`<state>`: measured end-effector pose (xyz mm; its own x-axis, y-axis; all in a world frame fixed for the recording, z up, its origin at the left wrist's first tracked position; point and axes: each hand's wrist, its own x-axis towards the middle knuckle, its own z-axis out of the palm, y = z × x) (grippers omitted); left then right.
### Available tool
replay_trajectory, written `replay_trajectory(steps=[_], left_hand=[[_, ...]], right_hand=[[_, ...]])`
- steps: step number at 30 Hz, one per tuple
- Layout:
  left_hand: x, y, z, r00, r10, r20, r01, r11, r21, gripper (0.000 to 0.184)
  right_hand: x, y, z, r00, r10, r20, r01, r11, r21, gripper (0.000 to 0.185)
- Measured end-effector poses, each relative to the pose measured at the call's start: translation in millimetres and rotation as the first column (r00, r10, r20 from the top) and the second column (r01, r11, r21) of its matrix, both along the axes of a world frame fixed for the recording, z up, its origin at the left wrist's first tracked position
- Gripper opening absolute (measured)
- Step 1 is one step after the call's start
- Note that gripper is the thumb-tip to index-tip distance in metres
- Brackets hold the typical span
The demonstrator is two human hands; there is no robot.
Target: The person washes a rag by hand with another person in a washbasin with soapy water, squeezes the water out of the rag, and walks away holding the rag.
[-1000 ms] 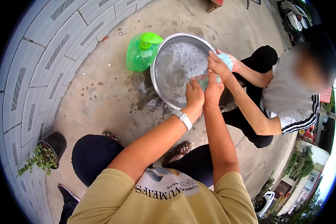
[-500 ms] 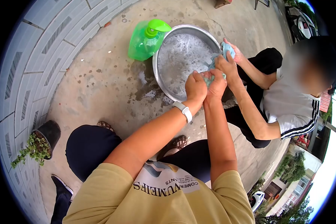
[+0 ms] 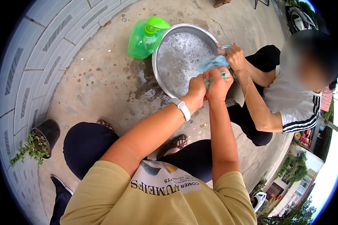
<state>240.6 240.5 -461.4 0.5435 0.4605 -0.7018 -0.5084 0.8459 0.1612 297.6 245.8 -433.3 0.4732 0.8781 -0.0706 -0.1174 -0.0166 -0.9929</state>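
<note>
Both my hands grip a bunched green cloth (image 3: 208, 82) over the near right rim of a round metal basin (image 3: 155, 71). My left hand (image 3: 197, 89), with a white band on the wrist, is closed on one end of it. Beside it my right hand (image 3: 219, 85) is wrapped round the other end, and a bit of cloth pokes out between its fingers. Soapy, foamy water (image 3: 182, 56) fills the basin. Just beyond my hands a light blue cloth (image 3: 214, 63) hangs over the basin, held by the other person's hands (image 3: 234, 58).
A green pump bottle (image 3: 143, 39) stands against the basin's left side. The other person (image 3: 270, 90) squats at the right. A potted plant (image 3: 45, 138) is by the tiled wall (image 3: 33, 75) on the left. Wet patches mark the concrete floor (image 3: 101, 86).
My right hand has turned, its knuckles now facing up around the green cloth. The other person's hands have shifted, and more of the blue cloth now hangs stretched over the basin.
</note>
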Motion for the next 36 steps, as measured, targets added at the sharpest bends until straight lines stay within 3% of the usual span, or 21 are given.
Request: replay_trajectory(steps=[1,3,6,10,12,13,15,16,18,20,24,29,36], left_hand=[[-0.3,0.1,2.2,1.0,-0.003,-0.004,0.003,1.0,0.002,0.022],[-1.9,1.3,9.5,0.995,-0.058,0.076,0.066,0.992,-0.11,0.02],[-6.2,2.9,21.7,0.992,-0.077,0.097,0.093,0.981,-0.171,0.02],[-1.8,2.4,6.9,0.985,-0.131,0.11,0.148,0.974,-0.172,0.021],[-4.0,5.0,2.1,0.996,-0.089,-0.014,0.088,0.994,-0.065,0.028],[-7.1,7.5,2.7,0.996,-0.09,-0.016,0.089,0.994,-0.066,0.028],[-16.3,14.8,5.0,0.969,-0.057,-0.242,0.074,0.996,0.06,0.026],[-16.7,17.9,-4.4,0.967,-0.002,-0.253,0.039,0.99,0.139,0.025],[-20.2,29.2,-13.4,0.955,0.061,-0.289,-0.004,0.981,0.195,0.025],[-27.7,37.9,-12.0,0.944,0.202,-0.261,-0.131,0.955,0.266,0.022],[-44.2,50.6,-11.7,0.876,0.329,-0.354,-0.154,0.884,0.441,0.017],[-52.7,57.9,-27.6,0.858,0.357,-0.37,-0.172,0.877,0.448,0.011],[-50.7,51.9,-35.4,0.821,0.405,-0.403,-0.243,0.886,0.395,0.016]], right_hand=[[1.0,-2.1,1.5,1.0,-0.003,-0.004,0.003,1.0,0.002,0.014],[2.9,-5.6,3.7,0.979,0.068,0.192,-0.071,0.997,0.008,0.015],[7.0,-8.7,1.7,0.946,0.117,0.301,-0.126,0.992,0.008,0.016],[8.9,-8.8,1.9,0.959,0.108,0.263,-0.095,0.993,-0.064,0.016],[6.8,-3.9,7.9,0.97,-0.001,-0.243,-0.043,0.983,-0.177,0.018],[6.3,-3.0,16.2,0.95,-0.032,-0.311,-0.048,0.968,-0.246,0.015],[10.4,-3.0,16.0,0.969,0.049,-0.24,-0.105,0.968,-0.227,0.016],[13.9,-5.3,17.1,0.971,0.046,-0.236,-0.101,0.969,-0.225,0.016],[21.0,-10.5,21.1,0.937,0.251,0.245,-0.135,0.903,-0.408,0.018],[25.9,-14.3,27.1,0.935,0.217,0.279,-0.099,0.919,-0.382,0.018],[35.3,-19.0,44.5,0.959,0.09,0.269,-0.024,0.971,-0.24,0.012],[52.5,-22.1,67.7,0.997,-0.05,0.067,0.055,0.995,-0.078,0.008],[56.7,-27.9,85.7,0.994,-0.106,-0.006,0.106,0.991,-0.08,0.009]])
